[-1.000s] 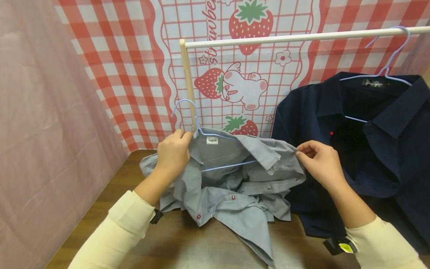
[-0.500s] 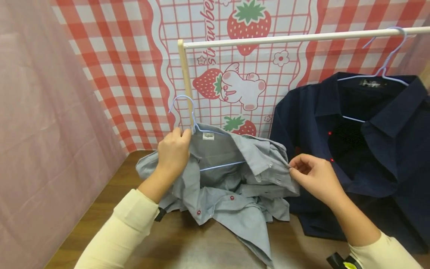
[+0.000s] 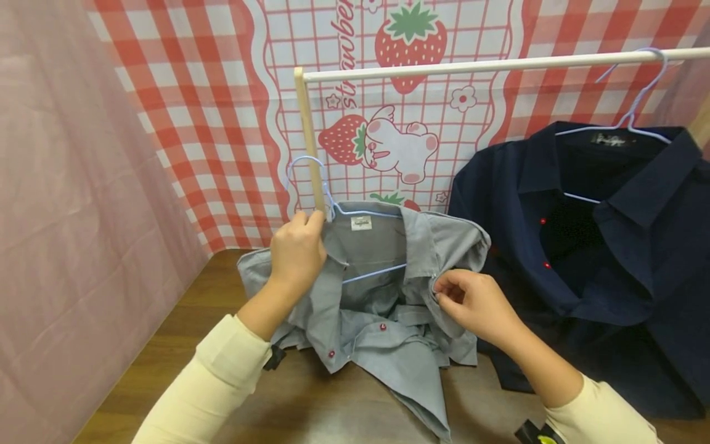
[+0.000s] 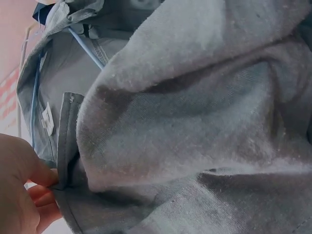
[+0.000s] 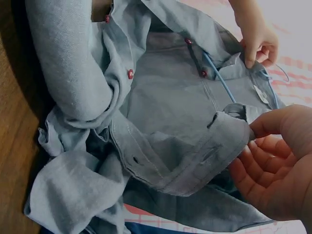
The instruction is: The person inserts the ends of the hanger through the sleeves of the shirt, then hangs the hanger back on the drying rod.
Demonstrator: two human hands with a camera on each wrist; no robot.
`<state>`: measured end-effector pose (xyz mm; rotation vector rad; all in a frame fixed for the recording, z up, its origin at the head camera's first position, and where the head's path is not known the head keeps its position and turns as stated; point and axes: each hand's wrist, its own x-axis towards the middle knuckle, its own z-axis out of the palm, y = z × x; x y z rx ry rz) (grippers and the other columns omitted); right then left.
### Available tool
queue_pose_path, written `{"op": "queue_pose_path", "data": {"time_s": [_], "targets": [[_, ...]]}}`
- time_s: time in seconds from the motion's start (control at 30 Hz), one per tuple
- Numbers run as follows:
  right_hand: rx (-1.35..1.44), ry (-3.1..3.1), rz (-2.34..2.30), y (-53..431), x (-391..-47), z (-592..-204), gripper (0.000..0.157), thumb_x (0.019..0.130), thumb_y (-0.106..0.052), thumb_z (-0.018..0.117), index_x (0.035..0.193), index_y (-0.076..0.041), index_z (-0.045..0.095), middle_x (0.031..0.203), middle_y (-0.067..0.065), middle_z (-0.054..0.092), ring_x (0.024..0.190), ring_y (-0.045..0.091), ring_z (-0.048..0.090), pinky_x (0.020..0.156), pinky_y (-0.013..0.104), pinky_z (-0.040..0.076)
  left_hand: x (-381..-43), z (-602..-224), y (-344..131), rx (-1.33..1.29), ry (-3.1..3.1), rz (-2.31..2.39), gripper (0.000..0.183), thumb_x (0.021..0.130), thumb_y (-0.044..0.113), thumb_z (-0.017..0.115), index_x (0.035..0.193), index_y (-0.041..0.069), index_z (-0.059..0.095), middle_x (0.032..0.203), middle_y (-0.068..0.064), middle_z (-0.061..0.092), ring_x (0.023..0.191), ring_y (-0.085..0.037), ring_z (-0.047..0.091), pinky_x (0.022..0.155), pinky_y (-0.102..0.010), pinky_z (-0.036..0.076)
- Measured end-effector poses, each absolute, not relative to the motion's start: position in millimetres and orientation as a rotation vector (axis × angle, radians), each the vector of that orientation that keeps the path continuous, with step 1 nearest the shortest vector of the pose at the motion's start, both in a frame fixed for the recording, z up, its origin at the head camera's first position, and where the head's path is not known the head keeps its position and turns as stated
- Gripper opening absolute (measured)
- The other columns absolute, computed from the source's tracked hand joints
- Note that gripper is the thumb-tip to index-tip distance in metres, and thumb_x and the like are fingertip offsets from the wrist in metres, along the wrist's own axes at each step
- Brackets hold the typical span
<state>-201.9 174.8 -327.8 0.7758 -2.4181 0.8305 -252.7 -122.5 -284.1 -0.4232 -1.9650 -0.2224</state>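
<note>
A grey button shirt with red buttons is draped on a lilac wire hanger, its front hanging unfastened. The hanger's hook stands up in front of the rack's post, below the rail. My left hand grips the collar beside the base of the hook; in the left wrist view thumb and fingers pinch the grey cloth. With thumb and fingertips, my right hand pinches the front edge of the shirt just below the collar point. Buttonholes show along that edge in the right wrist view.
A navy shirt hangs on another lilac hanger from the white rail at the right. The rail's wooden post rises behind my left hand. Below lies the brown wooden tabletop; a pink curtain hangs at the left.
My right hand has moved left and slightly down, from the shirt's shoulder side to the front edge by the collar. My left hand has kept its hold, with the hanger shifting slightly.
</note>
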Motion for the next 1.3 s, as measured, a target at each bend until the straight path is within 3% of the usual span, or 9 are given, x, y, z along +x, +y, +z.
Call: {"op": "queue_pose_path", "data": {"time_s": [0.2, 0.33, 0.53, 0.63, 0.77, 1.03, 1.17, 1.3], "targets": [[0.665, -2.524, 0.712, 177, -199, -316, 0.01, 0.082, -0.008, 0.074, 0.077, -0.012, 0.067, 0.068, -0.008, 0.059, 0.06, 0.006, 0.053, 0.053, 0.026, 0.045, -249, -282, -122, -0.43, -1.959, -0.246, 0.022, 0.07, -0.01, 0.063, 0.088, 0.002, 0.067, 0.07, -0.013, 0.055, 0.048, -0.032, 0.049, 0.044, -0.044, 0.042], [0.607, -2.416, 0.633, 179, -199, -301, 0.012, 0.082, -0.013, 0.076, 0.079, -0.009, 0.066, 0.07, -0.002, 0.059, 0.061, 0.011, 0.053, 0.054, 0.031, 0.045, -246, -282, -122, -0.449, -1.963, -0.251, 0.018, 0.073, -0.008, 0.063, 0.087, 0.003, 0.067, 0.069, -0.012, 0.054, 0.049, -0.033, 0.05, 0.043, -0.044, 0.042], [0.627, -2.275, 0.537, 172, -206, -269, 0.023, 0.081, -0.011, 0.078, 0.093, 0.0, 0.063, 0.084, 0.012, 0.06, 0.071, 0.023, 0.057, 0.061, 0.038, 0.048, -240, -281, -115, -0.497, -1.955, -0.24, 0.017, 0.075, -0.006, 0.064, 0.088, 0.004, 0.068, 0.069, -0.01, 0.054, 0.05, -0.031, 0.052, 0.042, -0.042, 0.043], [0.653, -2.341, 0.479, 164, -209, -255, 0.031, 0.081, -0.018, 0.079, 0.099, 0.002, 0.063, 0.088, 0.013, 0.06, 0.077, 0.025, 0.058, 0.064, 0.04, 0.049, -237, -280, -111, -0.513, -1.962, -0.237, 0.018, 0.075, -0.006, 0.066, 0.089, 0.005, 0.069, 0.069, -0.01, 0.055, 0.049, -0.03, 0.051, 0.041, -0.042, 0.043], [0.645, -2.467, 0.356, 152, -213, -243, 0.036, 0.081, -0.026, 0.079, 0.098, 0.001, 0.061, 0.085, 0.012, 0.059, 0.071, 0.024, 0.056, 0.059, 0.04, 0.048, -232, -278, -107, -0.518, -1.965, -0.234, 0.018, 0.075, -0.005, 0.067, 0.088, 0.006, 0.069, 0.069, -0.009, 0.055, 0.047, -0.03, 0.05, 0.039, -0.042, 0.043], [0.628, -2.454, 0.343, 146, -219, -235, 0.008, 0.082, -0.002, 0.062, 0.089, 0.002, 0.06, 0.071, 0.009, 0.056, 0.055, 0.022, 0.05, 0.051, 0.037, 0.043, -228, -278, -103, -0.543, -1.985, -0.219, 0.019, 0.072, -0.009, 0.063, 0.083, 0.005, 0.067, 0.069, -0.009, 0.055, 0.047, -0.029, 0.051, 0.04, -0.043, 0.045], [0.622, -2.482, 0.46, 144, -215, -225, 0.007, 0.083, -0.003, 0.063, 0.089, 0.001, 0.063, 0.07, 0.008, 0.058, 0.057, 0.021, 0.051, 0.055, 0.037, 0.043, -229, -280, -102, -0.562, -1.983, -0.186, 0.019, 0.067, -0.013, 0.059, 0.069, 0.005, 0.054, 0.064, -0.007, 0.046, 0.043, -0.023, 0.04, 0.036, -0.039, 0.04], [0.631, -2.521, 0.572, 138, -209, -222, 0.008, 0.083, -0.005, 0.065, 0.089, -0.001, 0.066, 0.07, 0.006, 0.06, 0.057, 0.019, 0.051, 0.056, 0.036, 0.043, -231, -281, -101, -0.576, -1.976, -0.164, 0.024, 0.067, -0.014, 0.057, 0.065, 0.007, 0.045, 0.061, -0.006, 0.04, 0.042, -0.019, 0.033, 0.034, -0.036, 0.035]]}}
